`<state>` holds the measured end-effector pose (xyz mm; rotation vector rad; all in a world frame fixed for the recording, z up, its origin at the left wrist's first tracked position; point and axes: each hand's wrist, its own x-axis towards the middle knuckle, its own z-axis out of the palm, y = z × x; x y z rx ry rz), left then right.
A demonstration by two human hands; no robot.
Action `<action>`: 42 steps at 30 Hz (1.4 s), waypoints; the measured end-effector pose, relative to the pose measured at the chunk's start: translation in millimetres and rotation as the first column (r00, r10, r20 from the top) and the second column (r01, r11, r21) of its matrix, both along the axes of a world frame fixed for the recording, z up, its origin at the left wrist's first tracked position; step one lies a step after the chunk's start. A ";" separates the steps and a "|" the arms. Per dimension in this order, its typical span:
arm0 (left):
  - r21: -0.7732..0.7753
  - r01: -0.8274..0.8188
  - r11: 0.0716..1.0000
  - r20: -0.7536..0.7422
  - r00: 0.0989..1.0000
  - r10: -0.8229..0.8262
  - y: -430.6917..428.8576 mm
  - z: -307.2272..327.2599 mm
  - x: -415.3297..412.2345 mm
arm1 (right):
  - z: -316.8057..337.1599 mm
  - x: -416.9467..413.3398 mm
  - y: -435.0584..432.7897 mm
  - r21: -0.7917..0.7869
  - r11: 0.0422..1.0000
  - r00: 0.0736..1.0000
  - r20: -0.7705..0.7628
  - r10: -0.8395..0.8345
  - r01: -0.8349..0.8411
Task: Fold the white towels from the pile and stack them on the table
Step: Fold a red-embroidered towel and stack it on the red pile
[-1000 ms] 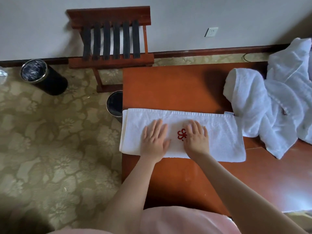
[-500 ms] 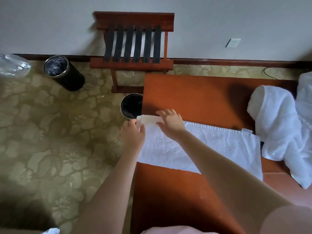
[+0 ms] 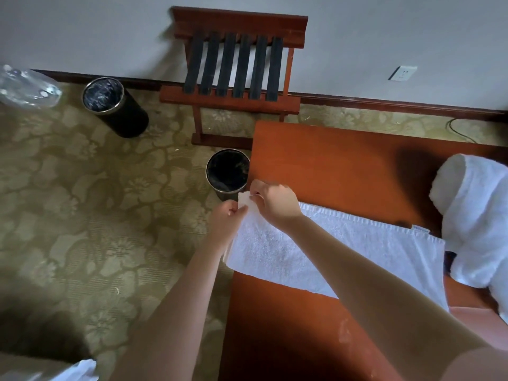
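- Towel: long white terry towel [image 3: 343, 248] folded into a strip, flat across orange-brown wooden tabletop [image 3: 330, 166], left end at tabletop's left edge.
- Left hand [image 3: 226, 218] grip: fingers pinched on that end's near side.
- Right hand [image 3: 275, 202] grip: pinched on same end's far corner, just beside left hand.
- Heaped white towel pile [image 3: 472, 215] just beside strip's right end.

White towel [image 3: 343, 251] on a red-brown tabletop [image 3: 330, 166]. Olive carpet [image 3: 82, 215] with a pale floral pattern. Two black bins [image 3: 115, 105] [image 3: 227, 173]. The rack [image 3: 236, 61] has black straps on red-brown wood.
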<state>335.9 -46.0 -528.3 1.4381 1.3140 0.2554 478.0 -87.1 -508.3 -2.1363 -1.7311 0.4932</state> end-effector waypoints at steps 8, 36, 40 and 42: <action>0.130 0.057 0.990 -0.135 0.990 -0.040 11.4 -9.3 0.1 | -17.6 5.7 2.4 -0.134 0.987 0.993 -0.066 -0.098 0.089; 0.381 0.239 0.893 -0.263 0.954 -0.144 15.9 -6.0 16.9 | -18.8 25.2 -6.0 -0.249 0.964 0.994 -0.028 -0.106 0.096; 0.562 0.241 0.791 -0.253 0.961 -0.113 10.6 3.7 17.9 | -12.1 31.2 -1.2 -0.317 0.948 0.997 -0.058 -0.052 0.031; 0.580 0.188 0.792 -0.173 0.979 -0.106 9.5 11.5 21.1 | -9.8 35.1 -1.1 -0.324 0.946 0.994 -0.105 -0.043 0.007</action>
